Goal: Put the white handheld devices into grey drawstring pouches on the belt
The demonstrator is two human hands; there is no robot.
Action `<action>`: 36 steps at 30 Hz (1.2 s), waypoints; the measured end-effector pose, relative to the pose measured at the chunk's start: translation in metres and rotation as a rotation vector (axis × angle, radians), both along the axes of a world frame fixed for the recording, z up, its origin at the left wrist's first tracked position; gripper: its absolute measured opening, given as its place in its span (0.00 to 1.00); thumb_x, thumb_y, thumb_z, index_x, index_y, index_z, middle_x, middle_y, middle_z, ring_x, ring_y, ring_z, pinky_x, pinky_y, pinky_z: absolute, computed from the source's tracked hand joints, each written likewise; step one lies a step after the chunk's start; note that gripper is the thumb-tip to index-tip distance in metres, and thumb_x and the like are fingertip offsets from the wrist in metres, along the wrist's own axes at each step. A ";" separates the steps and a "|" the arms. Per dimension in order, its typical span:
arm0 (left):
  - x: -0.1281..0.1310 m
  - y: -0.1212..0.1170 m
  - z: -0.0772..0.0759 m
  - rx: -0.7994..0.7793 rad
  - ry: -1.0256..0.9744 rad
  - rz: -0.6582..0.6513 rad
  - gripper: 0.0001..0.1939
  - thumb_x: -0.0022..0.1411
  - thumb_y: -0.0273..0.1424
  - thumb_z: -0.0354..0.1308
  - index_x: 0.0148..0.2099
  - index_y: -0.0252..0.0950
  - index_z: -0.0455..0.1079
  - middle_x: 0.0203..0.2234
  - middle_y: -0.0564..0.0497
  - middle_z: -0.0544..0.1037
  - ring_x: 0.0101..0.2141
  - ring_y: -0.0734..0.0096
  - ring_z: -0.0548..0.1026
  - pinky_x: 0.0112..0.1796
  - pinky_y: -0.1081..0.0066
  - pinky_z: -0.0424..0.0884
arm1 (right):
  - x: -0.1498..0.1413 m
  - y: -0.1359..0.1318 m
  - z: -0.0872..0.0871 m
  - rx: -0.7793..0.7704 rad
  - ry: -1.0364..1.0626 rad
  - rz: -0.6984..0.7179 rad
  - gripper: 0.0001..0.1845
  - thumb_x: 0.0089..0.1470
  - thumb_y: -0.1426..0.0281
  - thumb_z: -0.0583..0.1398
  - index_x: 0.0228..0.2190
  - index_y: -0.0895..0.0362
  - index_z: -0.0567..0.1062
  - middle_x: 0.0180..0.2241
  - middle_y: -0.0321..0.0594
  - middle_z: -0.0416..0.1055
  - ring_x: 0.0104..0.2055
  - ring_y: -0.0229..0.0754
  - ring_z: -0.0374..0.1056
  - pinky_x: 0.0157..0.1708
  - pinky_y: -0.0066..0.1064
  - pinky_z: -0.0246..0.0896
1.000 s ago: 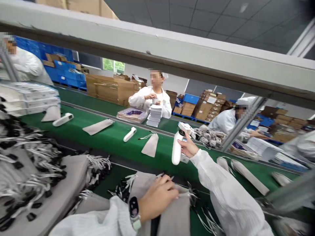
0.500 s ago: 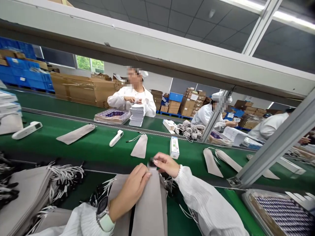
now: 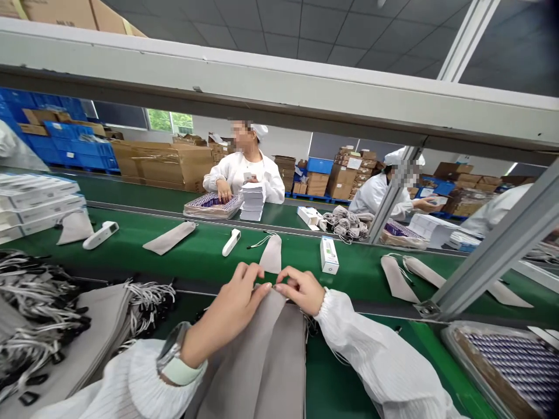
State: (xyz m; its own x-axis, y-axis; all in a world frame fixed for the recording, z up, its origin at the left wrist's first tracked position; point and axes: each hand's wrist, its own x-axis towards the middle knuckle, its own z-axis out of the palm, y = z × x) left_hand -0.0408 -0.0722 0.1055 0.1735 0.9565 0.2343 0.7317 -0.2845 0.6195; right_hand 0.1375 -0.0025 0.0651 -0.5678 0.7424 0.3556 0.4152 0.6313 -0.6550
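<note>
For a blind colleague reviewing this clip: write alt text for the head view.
Both hands, left hand and right hand, pinch the top of a grey fabric pouch at the near edge of a green conveyor belt. On the belt lie more pouches, white handheld devices and a small box; white-coated workers sit opposite.

You work in bright, even overhead light; soft shadows only beneath your left hand (image 3: 233, 308) and right hand (image 3: 299, 289). Daylight glows from the small far window (image 3: 170, 121) beyond your left hand. Wide-lens bending curves the grey metal frame beam (image 3: 279, 93); the corners smear, and the faces opposite are blurred.
</note>
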 end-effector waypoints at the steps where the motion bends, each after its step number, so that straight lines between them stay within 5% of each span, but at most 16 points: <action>1: -0.002 -0.004 0.006 -0.052 0.028 -0.019 0.14 0.59 0.41 0.40 0.39 0.38 0.60 0.32 0.51 0.63 0.27 0.70 0.65 0.29 0.72 0.61 | 0.003 0.006 -0.001 0.141 -0.005 -0.055 0.16 0.50 0.57 0.51 0.28 0.57 0.68 0.11 0.28 0.54 0.15 0.29 0.51 0.19 0.22 0.48; 3: -0.004 -0.015 0.018 -0.210 0.062 -0.162 0.15 0.58 0.41 0.40 0.33 0.37 0.61 0.26 0.53 0.64 0.25 0.71 0.63 0.27 0.74 0.59 | 0.010 0.021 -0.006 0.331 -0.002 -0.171 0.16 0.52 0.59 0.49 0.26 0.57 0.68 0.13 0.31 0.58 0.16 0.31 0.54 0.21 0.23 0.50; 6: 0.002 -0.031 0.029 -0.365 -0.013 -0.355 0.17 0.60 0.39 0.38 0.25 0.37 0.59 0.18 0.56 0.58 0.21 0.74 0.58 0.23 0.77 0.55 | 0.020 0.042 -0.015 0.419 0.026 -0.298 0.16 0.53 0.61 0.46 0.27 0.56 0.68 0.18 0.38 0.65 0.19 0.35 0.60 0.23 0.25 0.52; 15: 0.017 -0.031 0.019 -0.515 -0.544 -0.331 0.18 0.59 0.44 0.41 0.28 0.35 0.60 0.16 0.59 0.51 0.17 0.80 0.47 0.17 0.79 0.45 | 0.033 0.054 -0.003 0.267 0.215 -0.434 0.17 0.51 0.57 0.48 0.28 0.55 0.68 0.18 0.36 0.62 0.21 0.35 0.58 0.26 0.26 0.52; 18: 0.018 -0.033 0.012 -0.453 -0.673 -0.297 0.16 0.59 0.43 0.42 0.32 0.37 0.60 0.18 0.57 0.54 0.16 0.82 0.47 0.16 0.79 0.47 | 0.028 0.040 0.007 0.075 0.362 -0.238 0.23 0.49 0.52 0.46 0.26 0.57 0.69 0.14 0.33 0.56 0.17 0.33 0.52 0.22 0.25 0.52; 21: 0.018 -0.038 0.004 -0.317 -0.753 -0.224 0.13 0.59 0.42 0.42 0.39 0.41 0.59 0.23 0.55 0.60 0.15 0.83 0.50 0.16 0.78 0.52 | 0.008 0.006 0.010 -0.198 0.406 0.231 0.31 0.43 0.45 0.47 0.29 0.59 0.71 0.17 0.33 0.59 0.19 0.32 0.54 0.20 0.25 0.53; 24: 0.015 -0.040 -0.001 -0.158 -0.664 -0.158 0.10 0.60 0.40 0.43 0.40 0.43 0.60 0.26 0.53 0.64 0.19 0.78 0.59 0.19 0.76 0.60 | -0.017 -0.027 0.007 -0.368 0.305 0.667 0.30 0.30 0.48 0.59 0.30 0.60 0.71 0.23 0.36 0.66 0.25 0.35 0.61 0.25 0.26 0.58; 26: 0.014 -0.039 -0.003 -0.053 -0.538 -0.167 0.09 0.59 0.38 0.43 0.40 0.43 0.61 0.29 0.51 0.66 0.25 0.73 0.65 0.25 0.75 0.65 | -0.024 -0.034 0.008 -0.426 0.322 0.731 0.24 0.30 0.54 0.62 0.27 0.59 0.71 0.25 0.37 0.67 0.28 0.37 0.64 0.29 0.27 0.61; 28: 0.015 -0.037 -0.005 0.052 -0.416 -0.189 0.10 0.59 0.37 0.44 0.42 0.44 0.60 0.34 0.50 0.66 0.33 0.69 0.66 0.33 0.72 0.66 | -0.013 -0.023 0.015 -0.363 0.494 0.436 0.19 0.33 0.57 0.62 0.26 0.58 0.70 0.25 0.37 0.68 0.29 0.39 0.65 0.30 0.30 0.62; 31: 0.025 -0.034 -0.014 0.116 -0.259 -0.126 0.12 0.60 0.34 0.43 0.47 0.43 0.56 0.38 0.49 0.66 0.37 0.67 0.65 0.38 0.70 0.65 | 0.032 0.016 0.032 -0.009 0.745 -0.524 0.21 0.36 0.59 0.60 0.33 0.58 0.68 0.30 0.41 0.69 0.33 0.43 0.66 0.33 0.33 0.62; 33: 0.034 -0.030 -0.025 0.100 -0.155 -0.121 0.11 0.60 0.32 0.42 0.45 0.41 0.57 0.38 0.48 0.66 0.38 0.68 0.65 0.38 0.70 0.65 | 0.067 0.045 0.037 0.055 0.745 -0.730 0.28 0.42 0.60 0.55 0.45 0.60 0.59 0.41 0.48 0.65 0.46 0.47 0.59 0.40 0.37 0.58; 34: 0.038 -0.027 -0.032 0.097 -0.094 -0.165 0.10 0.60 0.30 0.41 0.45 0.41 0.58 0.39 0.48 0.65 0.39 0.68 0.65 0.39 0.70 0.65 | 0.082 0.057 0.035 0.075 0.708 -0.828 0.31 0.43 0.62 0.55 0.47 0.62 0.55 0.43 0.51 0.63 0.49 0.49 0.57 0.42 0.37 0.56; 36: 0.045 -0.017 -0.047 0.134 0.040 -0.220 0.13 0.61 0.28 0.40 0.46 0.41 0.58 0.42 0.48 0.64 0.43 0.67 0.63 0.42 0.68 0.63 | 0.102 0.074 0.021 0.040 0.174 -1.114 0.32 0.44 0.61 0.52 0.49 0.63 0.52 0.41 0.51 0.65 0.44 0.48 0.62 0.38 0.34 0.59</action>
State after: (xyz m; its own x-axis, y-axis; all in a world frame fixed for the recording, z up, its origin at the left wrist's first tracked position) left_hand 0.0041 -0.0895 0.0582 0.3860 0.8553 0.3455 0.6662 -0.5175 0.5370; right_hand 0.2393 0.0716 0.0858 0.4638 0.7906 0.3998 0.6650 -0.0124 -0.7468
